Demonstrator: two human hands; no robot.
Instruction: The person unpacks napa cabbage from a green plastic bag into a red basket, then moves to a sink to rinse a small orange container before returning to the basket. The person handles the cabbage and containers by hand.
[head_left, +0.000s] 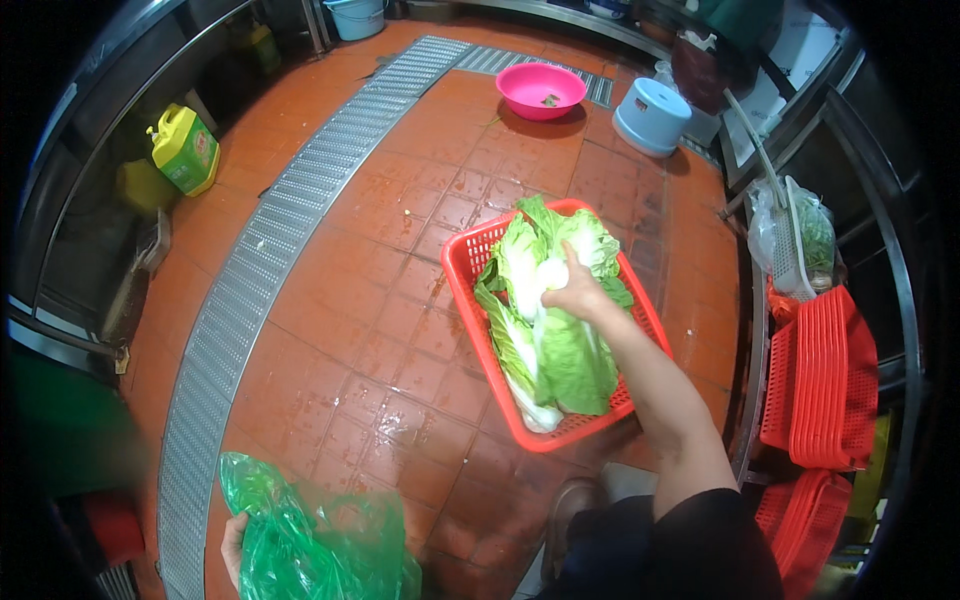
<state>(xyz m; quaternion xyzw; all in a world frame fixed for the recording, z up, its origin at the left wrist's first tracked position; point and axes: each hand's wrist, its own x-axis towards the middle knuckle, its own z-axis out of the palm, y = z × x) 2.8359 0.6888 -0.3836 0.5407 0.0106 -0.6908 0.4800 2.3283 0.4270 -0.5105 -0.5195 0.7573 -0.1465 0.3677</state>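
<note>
A red plastic basket (480, 322) stands on the tiled floor in front of me, filled with leafy cabbages (577, 360) with white stems. My right hand (577, 289) rests over the cabbages in the basket, its thumb and a finger spread around a white stem; whether it grips that stem I cannot tell. Low at the left, my left hand (234, 547) holds a green translucent plastic bag (322, 547) by its side. Something light green shows through the upper part of the bag.
A pink basin (540, 90) and an upturned light-blue stool (652, 116) stand farther ahead. A metal drain grate (300, 202) curves along the left, beside a yellow-green jug (186, 150). Stacked red baskets (821, 382) sit on the right rack. The floor tiles look wet.
</note>
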